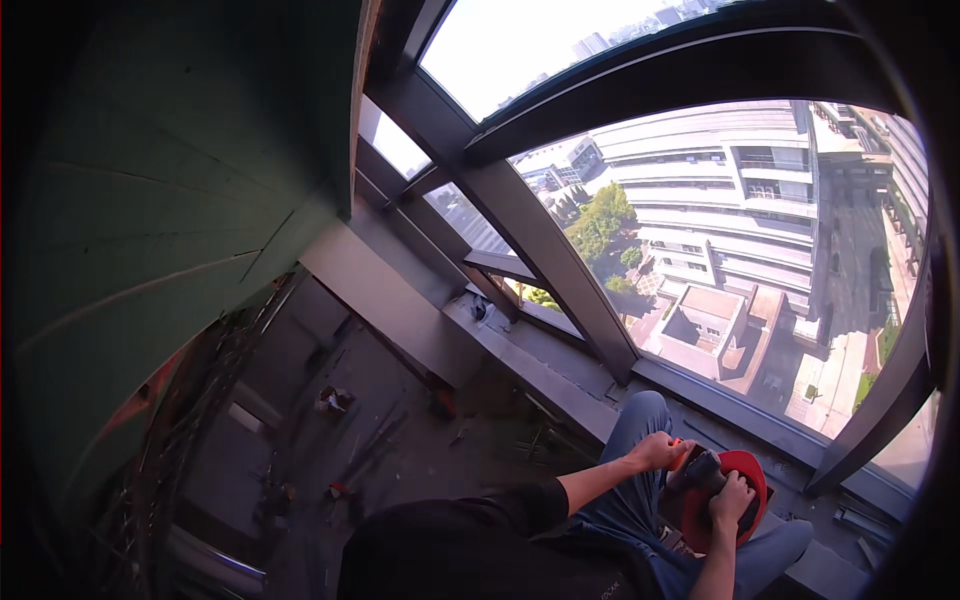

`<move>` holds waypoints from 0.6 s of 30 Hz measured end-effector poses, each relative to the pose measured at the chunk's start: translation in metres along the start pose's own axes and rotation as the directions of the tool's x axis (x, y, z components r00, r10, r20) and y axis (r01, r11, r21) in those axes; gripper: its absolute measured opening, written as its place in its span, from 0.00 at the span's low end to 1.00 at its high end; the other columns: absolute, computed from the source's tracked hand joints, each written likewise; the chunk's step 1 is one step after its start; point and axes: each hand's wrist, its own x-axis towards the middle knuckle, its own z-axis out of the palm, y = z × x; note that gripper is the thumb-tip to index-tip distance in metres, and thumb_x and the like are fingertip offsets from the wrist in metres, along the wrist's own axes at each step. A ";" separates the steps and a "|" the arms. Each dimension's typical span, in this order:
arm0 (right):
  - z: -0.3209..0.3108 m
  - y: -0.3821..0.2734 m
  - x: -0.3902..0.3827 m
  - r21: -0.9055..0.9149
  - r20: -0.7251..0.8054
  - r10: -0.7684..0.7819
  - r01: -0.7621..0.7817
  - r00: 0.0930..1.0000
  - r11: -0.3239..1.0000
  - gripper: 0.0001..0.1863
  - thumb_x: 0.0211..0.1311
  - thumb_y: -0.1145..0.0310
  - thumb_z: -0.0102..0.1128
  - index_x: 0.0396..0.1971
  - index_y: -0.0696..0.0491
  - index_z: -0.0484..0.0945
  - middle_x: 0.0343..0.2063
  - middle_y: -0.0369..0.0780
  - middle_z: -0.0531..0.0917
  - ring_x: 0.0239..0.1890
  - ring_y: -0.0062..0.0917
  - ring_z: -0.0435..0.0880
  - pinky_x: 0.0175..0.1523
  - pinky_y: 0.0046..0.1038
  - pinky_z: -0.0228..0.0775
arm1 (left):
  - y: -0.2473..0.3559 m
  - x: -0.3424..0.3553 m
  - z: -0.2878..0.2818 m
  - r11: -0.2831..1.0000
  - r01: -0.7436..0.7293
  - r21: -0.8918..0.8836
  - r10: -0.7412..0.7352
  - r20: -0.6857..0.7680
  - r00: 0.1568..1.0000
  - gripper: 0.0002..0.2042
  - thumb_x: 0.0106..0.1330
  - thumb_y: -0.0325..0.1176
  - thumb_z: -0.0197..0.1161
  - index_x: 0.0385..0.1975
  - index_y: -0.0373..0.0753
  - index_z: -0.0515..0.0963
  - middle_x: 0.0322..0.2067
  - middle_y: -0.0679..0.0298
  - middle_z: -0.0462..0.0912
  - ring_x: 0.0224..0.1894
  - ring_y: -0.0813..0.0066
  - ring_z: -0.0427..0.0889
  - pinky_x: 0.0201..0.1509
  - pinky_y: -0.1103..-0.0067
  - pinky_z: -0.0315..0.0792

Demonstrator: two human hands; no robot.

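Observation:
I sit with bent knees near the window ledge, a red round thing with a dark inside [757,484] between my legs; it looks like a bucket or an upturned hard hat. My left hand [655,452] is closed around a small orange piece [682,456], whose kind I cannot make out. A dark grey, thick-bodied thing [704,469], perhaps a power tool, lies between my hands against the red rim. Over the dark inside, my right hand [734,498] has its fingers curled; what they grip is hidden.
Tall window panes in dark frames [560,270] rise ahead, with buildings far below. A dusty ledge [540,350] runs along them. On the left hangs a large greenish panel [170,220]. Scattered things lie on the dark floor [400,450] lower down.

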 end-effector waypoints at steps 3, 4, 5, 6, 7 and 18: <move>-0.010 -0.004 0.002 -0.002 0.033 -0.002 0.002 0.999 1.000 0.16 0.49 0.76 0.61 0.40 0.53 0.76 0.38 0.47 0.82 0.41 0.46 0.82 0.56 0.41 0.67 | 0.006 0.004 0.000 1.000 0.005 0.016 -0.005 0.015 1.000 0.38 0.69 0.64 0.54 0.22 0.26 0.81 0.21 0.48 0.81 0.20 0.54 0.76 0.29 0.67 0.73; -0.013 -0.005 0.001 -0.001 0.055 -0.001 0.001 0.998 1.000 0.16 0.48 0.76 0.61 0.40 0.53 0.76 0.38 0.47 0.82 0.41 0.46 0.82 0.57 0.42 0.66 | 0.007 0.005 0.002 1.000 0.013 0.025 -0.013 0.026 1.000 0.37 0.69 0.64 0.54 0.23 0.26 0.81 0.21 0.48 0.82 0.20 0.53 0.77 0.29 0.66 0.73; -0.014 -0.006 0.000 -0.001 0.079 -0.001 0.001 0.997 1.000 0.16 0.48 0.76 0.61 0.40 0.53 0.76 0.38 0.47 0.82 0.41 0.46 0.82 0.57 0.42 0.66 | 0.008 0.005 0.003 0.999 0.022 0.033 -0.023 0.037 0.999 0.37 0.69 0.64 0.54 0.23 0.26 0.82 0.22 0.47 0.82 0.21 0.52 0.77 0.30 0.66 0.74; -0.015 -0.006 -0.001 -0.005 0.086 -0.004 0.004 0.996 1.000 0.16 0.48 0.76 0.61 0.40 0.53 0.76 0.38 0.47 0.82 0.41 0.46 0.82 0.57 0.42 0.66 | 0.010 0.003 0.005 0.999 0.027 0.027 -0.028 0.038 0.999 0.37 0.69 0.64 0.54 0.23 0.26 0.82 0.22 0.47 0.82 0.21 0.52 0.77 0.30 0.66 0.74; -0.016 -0.008 0.000 -0.019 0.097 -0.011 0.013 0.995 1.000 0.16 0.48 0.76 0.61 0.40 0.53 0.76 0.39 0.47 0.82 0.41 0.46 0.82 0.57 0.42 0.66 | 0.012 0.004 0.005 0.996 0.029 0.083 -0.032 0.035 0.999 0.37 0.70 0.63 0.54 0.23 0.26 0.82 0.23 0.48 0.82 0.21 0.53 0.78 0.30 0.66 0.74; -0.041 -0.009 -0.007 0.042 0.179 -0.099 0.093 0.979 0.995 0.12 0.51 0.77 0.57 0.38 0.53 0.77 0.37 0.47 0.83 0.41 0.46 0.83 0.62 0.44 0.64 | 0.024 0.029 0.035 0.954 0.092 0.286 -0.112 0.057 0.992 0.34 0.68 0.61 0.55 0.31 0.24 0.83 0.33 0.42 0.86 0.33 0.44 0.85 0.40 0.63 0.78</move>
